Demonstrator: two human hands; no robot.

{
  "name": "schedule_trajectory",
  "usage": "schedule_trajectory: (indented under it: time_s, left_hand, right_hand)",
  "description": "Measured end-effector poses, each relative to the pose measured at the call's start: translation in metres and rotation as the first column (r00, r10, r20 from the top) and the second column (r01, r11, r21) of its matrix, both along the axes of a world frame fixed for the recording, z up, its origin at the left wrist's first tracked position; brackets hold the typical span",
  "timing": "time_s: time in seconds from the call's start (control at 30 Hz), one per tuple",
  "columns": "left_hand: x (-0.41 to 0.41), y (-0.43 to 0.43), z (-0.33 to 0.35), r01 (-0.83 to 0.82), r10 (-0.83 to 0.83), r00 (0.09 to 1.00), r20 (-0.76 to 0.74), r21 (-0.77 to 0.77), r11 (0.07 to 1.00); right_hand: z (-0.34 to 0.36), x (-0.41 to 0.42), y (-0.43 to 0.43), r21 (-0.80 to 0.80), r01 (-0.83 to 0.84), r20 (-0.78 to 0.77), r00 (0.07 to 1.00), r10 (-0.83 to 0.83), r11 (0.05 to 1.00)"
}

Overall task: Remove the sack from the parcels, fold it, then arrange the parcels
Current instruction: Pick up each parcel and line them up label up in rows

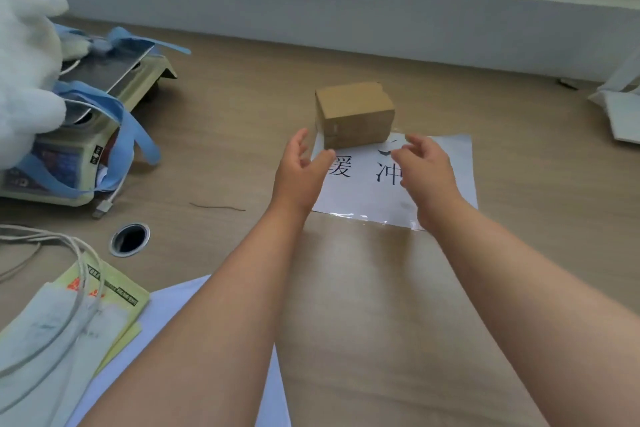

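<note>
While both hands reach out, the stacked brown parcels [354, 116] sit on the desk [363, 305] just past the fingers. The left hand [300, 173] is nearer, almost touching. The right hand [425, 168] is close too. Each grip is spread and holds nothing.

A wooden table [381, 305] holds stacked parcels [354, 116] on a printed sheet [436, 177], with scales [86, 121] far left.

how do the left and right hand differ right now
The left hand is open with fingers nearly straight, its thumb close to the box. The right hand has curled fingers and hovers over the printed sheet, farther from the box. Both are empty and reach forward.
</note>
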State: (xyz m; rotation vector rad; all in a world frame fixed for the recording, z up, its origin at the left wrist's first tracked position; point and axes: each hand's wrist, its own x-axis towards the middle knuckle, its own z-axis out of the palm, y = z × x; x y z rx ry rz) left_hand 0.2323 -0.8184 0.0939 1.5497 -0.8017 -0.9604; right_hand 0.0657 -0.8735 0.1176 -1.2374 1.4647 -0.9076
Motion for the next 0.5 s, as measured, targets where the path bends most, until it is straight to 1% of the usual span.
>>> schedule_trajectory:
  time_s: [0.07,0.17,0.27,0.3,0.37,0.43,0.5]
  left_hand:
    - [0.010,-0.016,0.000,0.023,-0.023,1.000,-0.006,0.005,1.000]
    - [0.015,-0.034,0.003,0.063,-0.061,0.997,-0.053,0.033,0.997]
    - [0.020,-0.047,0.007,0.126,-0.124,0.992,-0.028,0.098,0.987]
    - [0.022,-0.052,0.007,0.148,-0.146,0.989,-0.030,0.096,0.984]
    - [0.022,-0.059,0.010,0.202,-0.193,0.976,-0.101,0.083,0.976]
    - [0.020,-0.062,0.011,0.207,-0.194,0.972,-0.132,0.091,0.974]
    - [0.013,-0.060,0.010,0.176,-0.161,0.974,-0.159,0.088,0.980]
  right_hand:
    - [0.002,0.011,-0.020,0.015,-0.013,-0.011,1.000,0.013,1.000]
    - [0.002,0.020,-0.046,0.020,-0.029,-0.027,0.999,0.029,0.999]
    - [0.002,0.026,-0.064,0.043,-0.051,-0.031,0.998,0.052,0.998]
    - [0.003,0.027,-0.068,0.046,-0.074,-0.034,0.997,0.075,0.996]
    - [0.004,0.032,-0.074,0.044,-0.123,-0.050,0.991,0.125,0.991]
    - [0.006,0.036,-0.073,0.069,-0.136,-0.034,0.990,0.138,0.988]
    - [0.005,0.034,-0.068,0.086,-0.135,-0.004,0.991,0.136,0.987]
